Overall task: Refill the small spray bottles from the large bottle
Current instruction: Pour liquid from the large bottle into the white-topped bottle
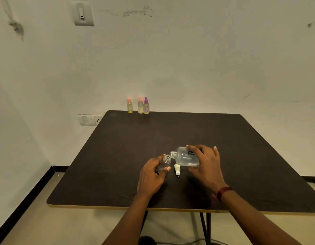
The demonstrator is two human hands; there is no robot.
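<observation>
The small clear bottle (165, 163) is gripped by the left hand (150, 175), thumb & fingers curled round its body. Its cap is off and its mouth is tipped up and to the right. The large bottle (184, 157) is held in the right hand (207, 162), fingers wrapped over its far end & across the black lettering, so only part of the print is seen. It's laid over almost flat, neck pointed left, and its open threaded mouth is brought right up to the small one's mouth. Touching or just apart, can't be told. Clear liquid is seen pooled along the low side of the large bottle; whether any is passing btwn the two mouths can't be made out. Both are held low over the dark table (118, 156), near its front-centre.

A white spray top (177, 169) is laid on its side on the tabletop, just below the large bottle & btwn the two hands. A dark red wristband (223, 192) is worn on the right wrist.

Far back, at the table's rear edge by the wall, three capped small bottles are stood upright: a pink-capped bottle (130, 106) on the left, a little apart, then a second pink-capped bottle (140, 106) w/ a purple-capped bottle (146, 106) just beside it. Yellowish contents are seen in all three. A socket plate (90, 119) is fixed to the wall left of the table, & a wall switch (83, 14) is mounted high above
</observation>
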